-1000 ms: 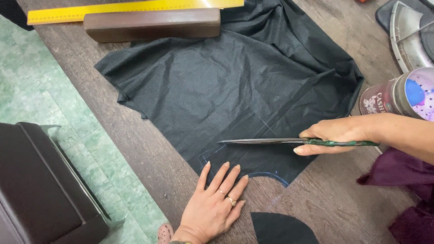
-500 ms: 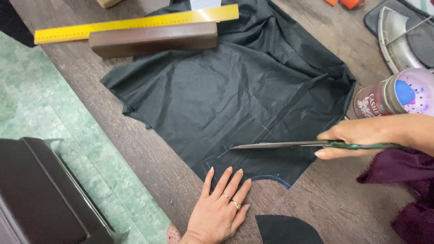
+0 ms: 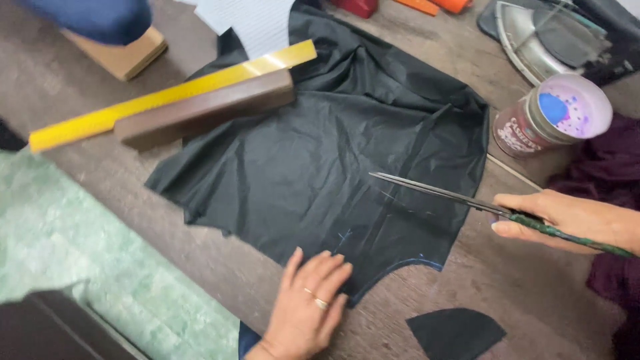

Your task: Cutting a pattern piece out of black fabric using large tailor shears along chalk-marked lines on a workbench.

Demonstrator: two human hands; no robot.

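Holding: the right hand (image 3: 567, 217) is wrapped tight around the green-taped handles of the long steel scissors (image 3: 440, 193), blades shut into one thin line and lifted over the dark charcoal cloth (image 3: 320, 173) spread on the brown wooden table (image 3: 527, 293).

Changed: the scissors have tilted, their tip now angled up toward the middle of the cloth, where a second ago they lay nearly level along its near edge. No fresh cut shows under them.

Left hand: the left hand (image 3: 308, 308), with a ring on one finger, lies flat with fingers spread on the near edge of the cloth, pinning it just beside the blue chalk cross (image 3: 343, 238). It has edged up onto the cloth; earlier it sat mostly on bare table.

Cloth: it lies about where it did, its near edge already curved along a blue chalk line (image 3: 427, 261). The small black cut-off scrap (image 3: 457, 331) rests apart from the cloth on the near side.

Meaning: the blades look lifted clear and closed, so I judge this a pause between snips, the cloth being steadied and not sheared.

View: the head has shifted, so more shows beyond the cloth than before.

Far side of the cloth: the yellow ruler (image 3: 167, 100) and the dark brown wooden bar (image 3: 207, 110) lie on its far-left edge.

Right of the cloth: a round tin with a purple-and-blue-stained lid (image 3: 557, 120) stands near the corner, with maroon fabric (image 3: 610, 173) beyond it.
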